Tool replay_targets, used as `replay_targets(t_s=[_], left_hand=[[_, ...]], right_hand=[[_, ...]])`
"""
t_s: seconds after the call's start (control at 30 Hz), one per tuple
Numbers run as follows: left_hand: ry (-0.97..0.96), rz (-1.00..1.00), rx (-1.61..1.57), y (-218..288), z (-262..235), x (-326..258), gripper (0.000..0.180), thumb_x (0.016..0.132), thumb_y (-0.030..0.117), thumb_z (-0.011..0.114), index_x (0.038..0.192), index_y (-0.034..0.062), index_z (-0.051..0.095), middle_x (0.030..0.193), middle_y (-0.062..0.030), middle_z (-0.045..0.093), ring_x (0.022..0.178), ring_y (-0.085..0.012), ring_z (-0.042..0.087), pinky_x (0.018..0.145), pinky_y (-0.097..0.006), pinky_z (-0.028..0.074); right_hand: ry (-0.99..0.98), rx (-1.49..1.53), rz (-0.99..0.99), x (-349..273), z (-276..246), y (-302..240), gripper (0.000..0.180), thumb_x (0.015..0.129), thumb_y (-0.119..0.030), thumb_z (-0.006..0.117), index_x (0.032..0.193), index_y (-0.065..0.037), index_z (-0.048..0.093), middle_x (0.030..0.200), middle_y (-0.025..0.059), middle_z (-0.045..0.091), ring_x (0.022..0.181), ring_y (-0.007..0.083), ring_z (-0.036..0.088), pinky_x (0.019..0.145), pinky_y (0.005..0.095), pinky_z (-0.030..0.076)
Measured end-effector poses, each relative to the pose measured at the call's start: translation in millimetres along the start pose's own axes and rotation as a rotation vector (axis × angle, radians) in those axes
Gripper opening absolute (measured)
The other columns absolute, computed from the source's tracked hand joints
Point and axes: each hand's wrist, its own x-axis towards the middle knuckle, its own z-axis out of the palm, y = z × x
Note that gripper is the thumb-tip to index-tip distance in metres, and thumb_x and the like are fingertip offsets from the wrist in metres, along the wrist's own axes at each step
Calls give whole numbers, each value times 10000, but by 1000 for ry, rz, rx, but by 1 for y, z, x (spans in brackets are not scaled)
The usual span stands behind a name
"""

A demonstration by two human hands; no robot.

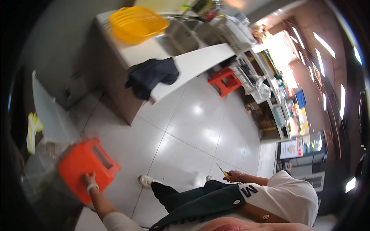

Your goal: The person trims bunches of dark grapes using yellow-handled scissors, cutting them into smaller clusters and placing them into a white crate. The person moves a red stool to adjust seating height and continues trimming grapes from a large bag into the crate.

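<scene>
My left hand [88, 179], with a pale band at the wrist, grips the lower edge of an orange plastic stool [86, 163] held up at the lower left. My right hand [233, 176], with a bracelet on the wrist, is out to the right over the floor and holds a small thin tool with a yellow handle [223, 171]. Below me I see my white top, a dark apron and my white shoe [146, 180] on the tiles.
A white counter [192, 63] stands ahead with a dark cloth [152, 75] draped over its edge, a yellow basket [135, 23] and a metal sink [183, 34]. A red stool [224, 81] sits beside cluttered shelves [269, 96] on the right. Glossy white floor tiles [192, 127] lie between.
</scene>
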Motion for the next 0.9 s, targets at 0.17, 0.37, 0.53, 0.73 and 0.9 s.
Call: replay_targets(t_s=[0.17,0.37,0.53,0.73,0.9], left_hand=[[-230,67,-144,76,29,-97,424,723,326,661,930,-33,575,965,-224,608,884,-345,593,778,-405,469],[-299,149,-119,180,125,-211,344,610,169,778,805,-7,557,776,-129,623,692,-242,587,670,-371,485],[-275,351,162,316,136,-320,436,576,220,813,850,-8,560,841,-148,625,776,-276,601,718,-368,489],[-261,379,302,472,173,-375,393,621,179,779,907,-10,588,1005,-196,609,922,-318,592,802,-379,485],[-213,419,-37,589,242,-351,369,624,204,756,885,15,576,922,-166,601,874,-315,582,783,-383,482]], right_hand=[[0,108,-3,6,20,41,501,772,-516,612,921,-37,618,826,69,665,717,180,629,689,298,482],[48,339,-81,28,0,113,484,761,-507,630,870,-36,636,794,68,666,707,183,627,671,298,483],[70,360,-84,94,22,234,620,711,-628,584,898,-41,653,853,158,648,838,286,609,738,373,460],[119,572,17,177,5,388,648,710,-603,609,928,6,646,901,198,637,857,322,612,736,374,468],[257,653,144,188,-68,445,632,698,-594,623,889,9,637,849,181,645,840,307,621,722,371,473]])
